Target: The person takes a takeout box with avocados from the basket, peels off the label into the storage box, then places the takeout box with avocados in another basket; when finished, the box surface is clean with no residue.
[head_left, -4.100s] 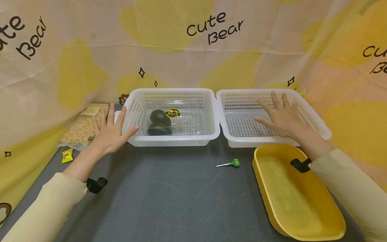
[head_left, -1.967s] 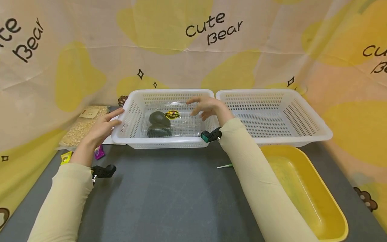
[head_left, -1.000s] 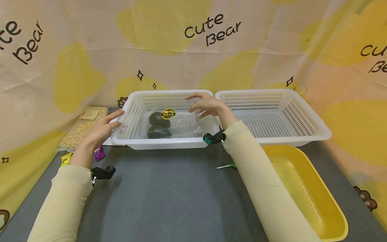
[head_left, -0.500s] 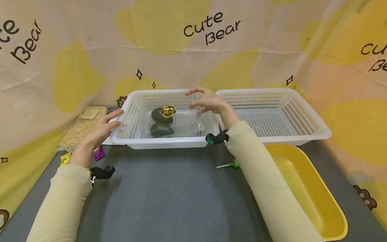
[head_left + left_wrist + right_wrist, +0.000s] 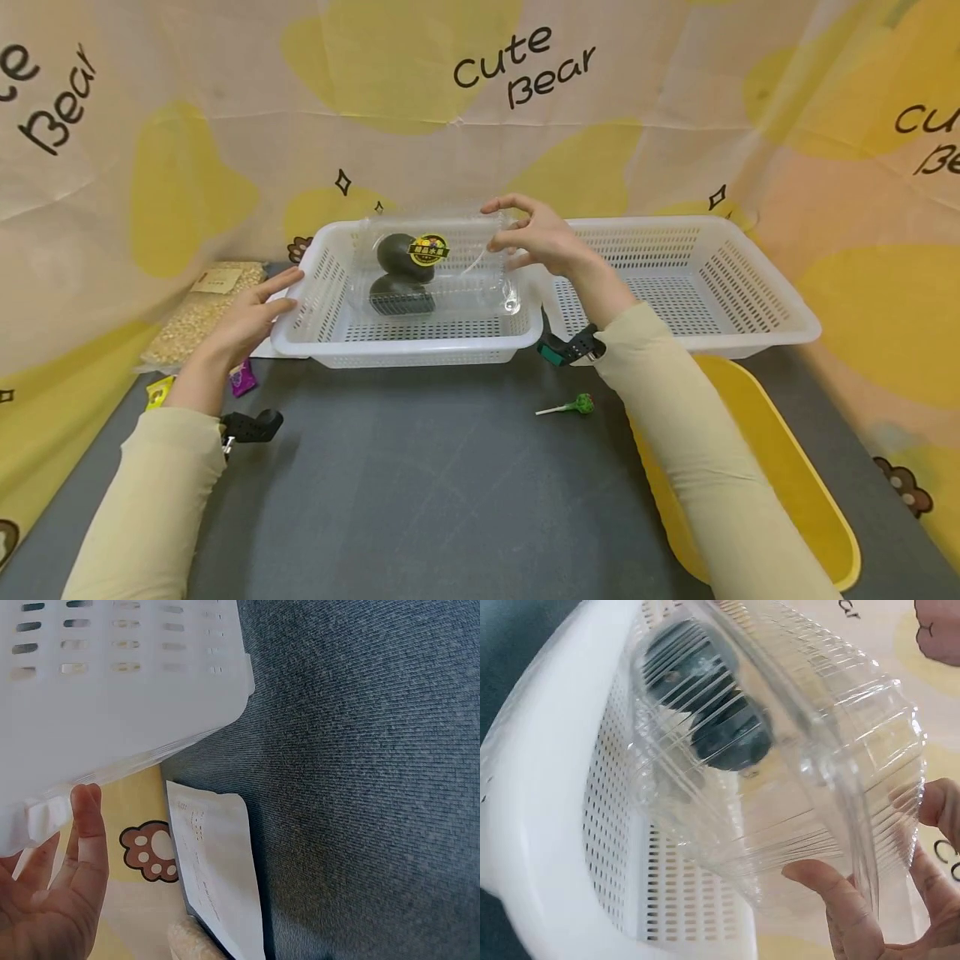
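My right hand [image 5: 542, 237] pinches the right end of a clear plastic fruit box [image 5: 476, 287], thumb on one side and fingers on the other. The box is raised and tilted inside the left white basket [image 5: 427, 354], its top above the back rim. Two dark green, avocado-like fruits [image 5: 405, 257] lie at its left end, partly behind a black and yellow label. On the basket's left side, my left hand [image 5: 243, 321] touches the rim with fairly straight fingers. The left wrist view shows these fingertips [image 5: 87, 796] against the rim from outside.
A second white basket [image 5: 750, 343] adjoins on the right, with a yellow tub [image 5: 832, 533] before it. A lollipop [image 5: 577, 406] lies mid-table. At left are a bag of grains [image 5: 198, 312], a white packet [image 5: 217, 862], a yellow candy [image 5: 159, 392] and a purple candy [image 5: 242, 379].
My right hand came over from the right basket, took hold of the fruit box and lifted it up and slightly right. My left hand moved to the left basket's rim and stayed there.
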`<state>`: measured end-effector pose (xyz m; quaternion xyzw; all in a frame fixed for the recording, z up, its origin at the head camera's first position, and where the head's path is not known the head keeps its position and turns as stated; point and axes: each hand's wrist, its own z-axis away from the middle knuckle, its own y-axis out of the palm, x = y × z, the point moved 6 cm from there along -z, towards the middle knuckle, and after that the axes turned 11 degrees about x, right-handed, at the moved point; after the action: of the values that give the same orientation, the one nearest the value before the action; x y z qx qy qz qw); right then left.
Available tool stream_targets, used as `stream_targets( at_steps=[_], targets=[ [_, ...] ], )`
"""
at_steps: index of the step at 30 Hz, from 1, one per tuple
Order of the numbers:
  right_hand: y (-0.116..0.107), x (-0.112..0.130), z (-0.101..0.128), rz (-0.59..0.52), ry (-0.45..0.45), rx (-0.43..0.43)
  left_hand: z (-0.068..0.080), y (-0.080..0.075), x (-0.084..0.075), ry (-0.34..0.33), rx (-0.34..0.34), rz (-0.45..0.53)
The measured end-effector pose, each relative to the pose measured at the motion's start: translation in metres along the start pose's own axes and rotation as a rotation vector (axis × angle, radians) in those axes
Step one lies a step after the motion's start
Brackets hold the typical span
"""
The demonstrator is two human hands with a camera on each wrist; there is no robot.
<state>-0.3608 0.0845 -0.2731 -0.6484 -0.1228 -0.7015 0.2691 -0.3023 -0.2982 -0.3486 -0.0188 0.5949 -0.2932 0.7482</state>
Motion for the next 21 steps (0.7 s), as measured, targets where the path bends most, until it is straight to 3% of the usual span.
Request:
stream_targets(
  at_steps=[12,21],
  targets=[
    [0.003,0.013,0.06,-0.042,-0.055,0.038,0.001,0.0,-0.001,0.037,0.006,0.016],
    [0.006,-0.001,0.105,-0.003,0.003,0.031,0.001,0.0,0.0,0.04,-0.003,0.016]
  ],
)
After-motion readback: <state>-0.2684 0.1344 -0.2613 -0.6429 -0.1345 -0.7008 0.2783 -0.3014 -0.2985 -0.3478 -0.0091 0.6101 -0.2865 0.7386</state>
